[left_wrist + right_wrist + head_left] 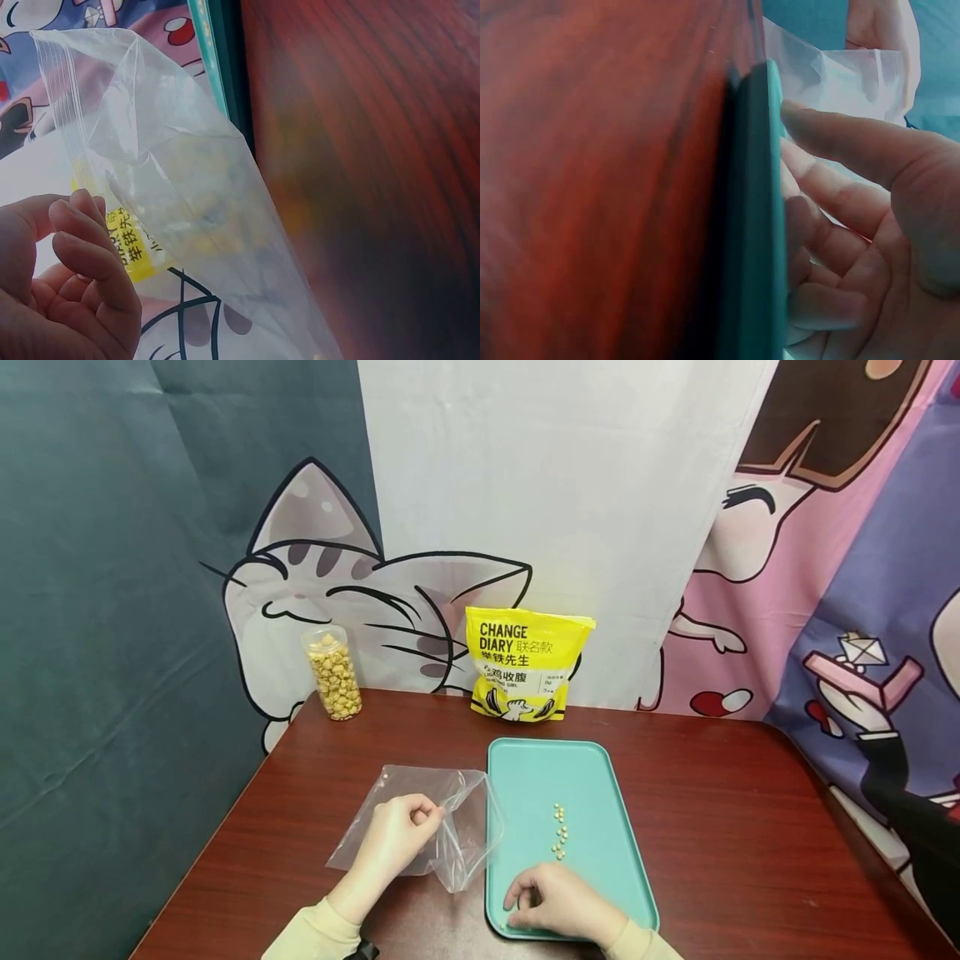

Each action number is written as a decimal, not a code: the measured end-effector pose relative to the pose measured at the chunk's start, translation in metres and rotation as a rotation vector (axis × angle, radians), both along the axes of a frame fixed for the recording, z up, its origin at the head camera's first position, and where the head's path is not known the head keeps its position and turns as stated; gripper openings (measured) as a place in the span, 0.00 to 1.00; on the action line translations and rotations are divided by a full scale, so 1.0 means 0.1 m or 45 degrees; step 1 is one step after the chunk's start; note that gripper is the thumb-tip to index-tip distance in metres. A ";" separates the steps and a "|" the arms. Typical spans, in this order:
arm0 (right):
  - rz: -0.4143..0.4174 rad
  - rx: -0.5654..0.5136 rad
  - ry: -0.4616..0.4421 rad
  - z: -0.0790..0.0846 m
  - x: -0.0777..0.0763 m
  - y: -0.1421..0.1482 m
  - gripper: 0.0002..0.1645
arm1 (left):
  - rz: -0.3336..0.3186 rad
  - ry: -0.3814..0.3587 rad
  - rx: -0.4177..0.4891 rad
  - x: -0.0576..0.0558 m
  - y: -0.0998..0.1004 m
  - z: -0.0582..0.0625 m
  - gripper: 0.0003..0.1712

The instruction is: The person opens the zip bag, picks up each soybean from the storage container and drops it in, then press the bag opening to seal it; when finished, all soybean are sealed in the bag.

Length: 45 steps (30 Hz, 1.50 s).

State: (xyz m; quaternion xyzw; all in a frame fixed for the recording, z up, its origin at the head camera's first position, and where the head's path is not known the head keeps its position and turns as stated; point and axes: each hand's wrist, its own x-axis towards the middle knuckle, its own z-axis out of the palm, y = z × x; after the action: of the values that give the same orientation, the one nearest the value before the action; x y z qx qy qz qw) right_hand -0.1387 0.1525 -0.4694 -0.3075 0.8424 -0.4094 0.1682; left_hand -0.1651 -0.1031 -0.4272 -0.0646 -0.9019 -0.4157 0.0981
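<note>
My left hand [405, 827] pinches the edge of a clear plastic zip bag [468, 835] between thumb and fingers. In the left wrist view, the bag [172, 165] hangs beside the hand [75, 277], its ridged seal strip toward the fingers. A couple of tiny pale bits show in the bag's far left corner. My right hand [558, 902] is low over the near left corner of a turquoise tray [525, 768], with a gap between thumb and forefinger. The tray rim [757, 225] partly hides its fingertips in the right wrist view. Several small yellowish beans [560, 832] lie strung out on the tray.
A clear jar of caramel-coloured popcorn [337, 681] stands at the table's back left. Behind the tray stands a yellow snack pouch [525, 664]. The brown wooden table [720, 827] meets a printed cartoon cloth [555, 485] at the back.
</note>
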 end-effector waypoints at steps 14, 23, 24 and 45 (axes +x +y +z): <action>0.044 0.038 0.025 -0.04 0.03 -0.07 0.05 | 0.008 0.001 -0.015 0.00 -0.01 -0.02 0.11; 0.049 0.062 0.148 -0.05 0.05 -0.13 0.07 | 0.007 -0.003 -0.018 0.01 0.00 -0.03 0.11; 0.047 0.064 0.152 -0.05 0.05 -0.13 0.07 | 0.007 -0.004 -0.017 0.01 0.00 -0.03 0.11; -0.320 -0.322 0.323 0.05 -0.03 -0.14 0.02 | 0.007 -0.037 -0.002 0.01 -0.02 -0.03 0.10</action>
State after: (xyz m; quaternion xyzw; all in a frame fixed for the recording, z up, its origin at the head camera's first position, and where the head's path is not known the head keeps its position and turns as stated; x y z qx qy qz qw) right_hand -0.1421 0.1384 -0.4643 -0.2679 0.8304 -0.4876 -0.0314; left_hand -0.1640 -0.1049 -0.4303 -0.0562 -0.9037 -0.4157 0.0861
